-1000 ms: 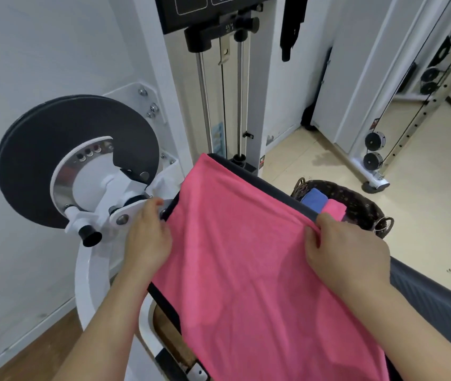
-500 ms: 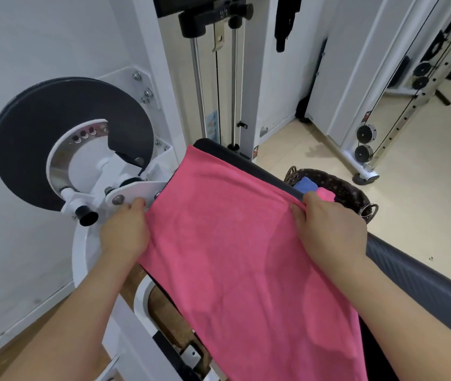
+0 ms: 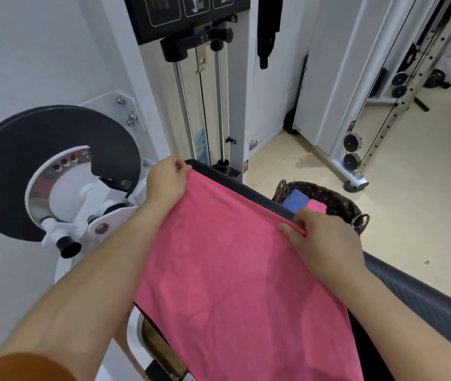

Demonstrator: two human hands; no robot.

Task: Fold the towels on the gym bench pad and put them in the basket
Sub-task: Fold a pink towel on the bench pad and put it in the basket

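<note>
A pink towel [image 3: 232, 270] lies spread over the black gym bench pad [image 3: 422, 292]. My left hand [image 3: 165, 182] pinches the towel's far left corner near the pad's far end. My right hand [image 3: 326, 237] pinches the towel's far edge on the right. Beyond the pad stands a dark woven basket [image 3: 340, 202] on the floor, holding a folded blue towel [image 3: 296, 199] and a folded pink towel [image 3: 316, 206].
A black weight disc [image 3: 26, 149] on a white machine frame [image 3: 92, 207] stands close on the left. A weight stack with chrome guide rods [image 3: 183, 111] rises behind the pad. A cable rack with pulleys [image 3: 352, 152] stands at the right on the beige floor.
My left hand has carried its towel corner forward from the pad's left side to the far end. The right hand keeps its pinch on the far edge.
</note>
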